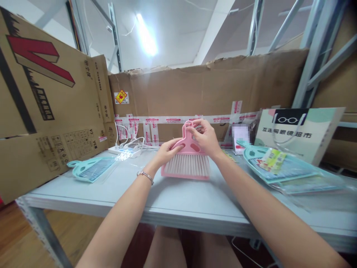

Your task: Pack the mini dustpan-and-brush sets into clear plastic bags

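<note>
Head view: left hand (166,152) and right hand (206,137) both grip the pink brush-and-dustpan set (186,164), behind the bench's (178,198) front edge.

Single view: we look from wearer's head, forward and down over tabletop (178,197), pink brush-and-dustpan set (185,164) near, mid-frame.

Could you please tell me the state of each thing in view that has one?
Pink dustpan-and-brush set: upright, bristles down, gripped by left hand and right hand
Left teal dustpan-and-brush set: lying down
Right teal dustpan-and-brush set: lying down, clear plastic about it
Power strip: plugs inserted
Ceiling tube light: lit
Shopping bag: standing
</note>
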`<state>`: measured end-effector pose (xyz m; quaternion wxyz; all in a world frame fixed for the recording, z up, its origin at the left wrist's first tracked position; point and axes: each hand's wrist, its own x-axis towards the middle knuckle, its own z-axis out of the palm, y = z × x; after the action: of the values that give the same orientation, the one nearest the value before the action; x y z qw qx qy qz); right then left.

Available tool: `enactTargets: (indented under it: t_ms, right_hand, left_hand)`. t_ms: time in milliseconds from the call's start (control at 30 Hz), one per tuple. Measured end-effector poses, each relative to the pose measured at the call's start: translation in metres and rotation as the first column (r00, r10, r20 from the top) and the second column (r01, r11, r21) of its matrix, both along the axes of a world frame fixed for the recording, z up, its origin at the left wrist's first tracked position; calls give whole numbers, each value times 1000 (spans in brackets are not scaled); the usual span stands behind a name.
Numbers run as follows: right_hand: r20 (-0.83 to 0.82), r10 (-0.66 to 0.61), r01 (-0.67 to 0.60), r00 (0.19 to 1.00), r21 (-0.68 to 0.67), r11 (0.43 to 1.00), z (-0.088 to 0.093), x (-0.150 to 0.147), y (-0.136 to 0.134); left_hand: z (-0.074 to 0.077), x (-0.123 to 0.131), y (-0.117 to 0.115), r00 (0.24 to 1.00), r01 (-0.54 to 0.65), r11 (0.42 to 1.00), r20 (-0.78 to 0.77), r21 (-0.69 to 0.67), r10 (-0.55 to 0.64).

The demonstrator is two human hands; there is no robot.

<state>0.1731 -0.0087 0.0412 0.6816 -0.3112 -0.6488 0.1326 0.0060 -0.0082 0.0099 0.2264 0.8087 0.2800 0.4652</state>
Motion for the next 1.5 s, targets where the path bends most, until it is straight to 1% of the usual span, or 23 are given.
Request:
enactTargets:
  t_ms: [33, 100, 133, 200, 233, 267, 333, 400, 467, 533, 633, 800, 900, 1033, 1167, 1233, 1300, 1433, 1500]
  right_hand:
    - [-37, 21, -22, 999, -38, 999, -4, 1, 2]
    - [-77, 103, -113, 992, -142, 983, -12, 6, 4]
    - [-72, 162, -174, 984, -202, 964, -15, 8, 4]
    - [-31, 297, -290, 955, -323, 901, -19, 14, 4]
    - [-12, 346, -326, 938, -372, 869, -20, 16, 4]
    - [1, 369, -337, 929, -405, 850, -21, 17, 4]
    - [6, 346, -309, 938, -432, 847, -22, 17, 3]
    - [11, 271, -240, 962, -429, 871, -22, 15, 4]
    - [30, 225, -192, 974, -418, 888, -22, 12, 4]
    - [38, 221, -187, 975, -408, 894, -21, 10, 3]
    - [14, 238, -214, 971, -387, 897, -21, 7, 1]
    - [-57, 270, -270, 961, -398, 877, -20, 3, -4]
    - [-86, 214, -230, 973, -430, 873, -18, 1, -7]
    - [-51, 113, -124, 992, -438, 890, -18, -1, -8]
    - [-36, 81, -88, 996, -417, 905, -19, -1, -5]
    - [-31, 82, -87, 996, -410, 908, -20, 0, -3]
    - [-24, 113, -113, 993, -413, 904, -21, 1, -2]
    - [-38, 235, -226, 971, -458, 860, -21, 4, -2]
    - [-46, 241, -233, 969, -478, 847, -21, 4, -2]
  left_hand:
    - [-1, 1, 1, 1000, -7, 1000, -3, 2, 7]
    - [-4, 1, 4, 1000, -12, 1000, -11, -1, 12]
    - [-5, 1, 6, 1000, -12, 1000, -16, 2, 12]
    - [-8, 0, 9, 999, -9, 1000, -30, 12, 10]
    - [-9, 0, 11, 999, -8, 1000, -39, 15, 8]
    - [-10, -1, 12, 999, -8, 1000, -49, 17, 9]
    - [-13, -1, 14, 996, -23, 999, -82, 23, 25]
    - [-14, -1, 15, 991, -55, 998, -123, 35, 59]
    - [-15, -1, 15, 986, -88, 995, -141, 46, 93]
    - [-15, 0, 14, 985, -104, 993, -134, 58, 111]
    - [-15, 1, 12, 981, -121, 988, -139, 96, 134]
    - [-14, 2, 8, 960, -173, 972, -194, 161, 203]
    - [-13, 3, 6, 952, -176, 969, -219, 175, 212]
    - [-13, 4, 5, 939, -197, 962, -247, 188, 241]
    - [-14, 5, 5, 926, -211, 957, -273, 198, 260]
    - [-13, 6, 5, 929, -214, 959, -265, 189, 259]
    - [-12, 6, 6, 937, -219, 961, -237, 166, 255]
    - [-9, 7, 8, 960, -202, 972, -171, 122, 221]
    - [-8, 7, 10, 967, -188, 977, -154, 106, 202]
